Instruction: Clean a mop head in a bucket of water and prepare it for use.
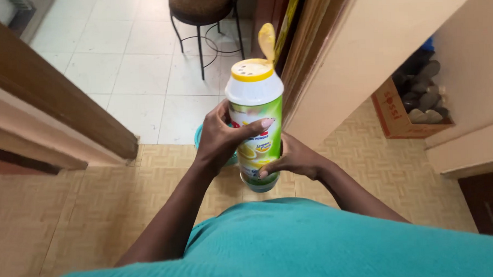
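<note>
One powder canister [255,108], two hands, one stool [204,14], one cardboard box [393,117].

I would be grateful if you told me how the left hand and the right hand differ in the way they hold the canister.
The left hand wraps around the middle of the canister, fingers across the label, whereas the right hand grips lower, near the base. The left hand comes from the left side, the right hand from the right. The left thumb is hidden, while the right hand's fingertips show at the bottom. Both hold the upright canister, whose yellow flip lid stands open.
</note>
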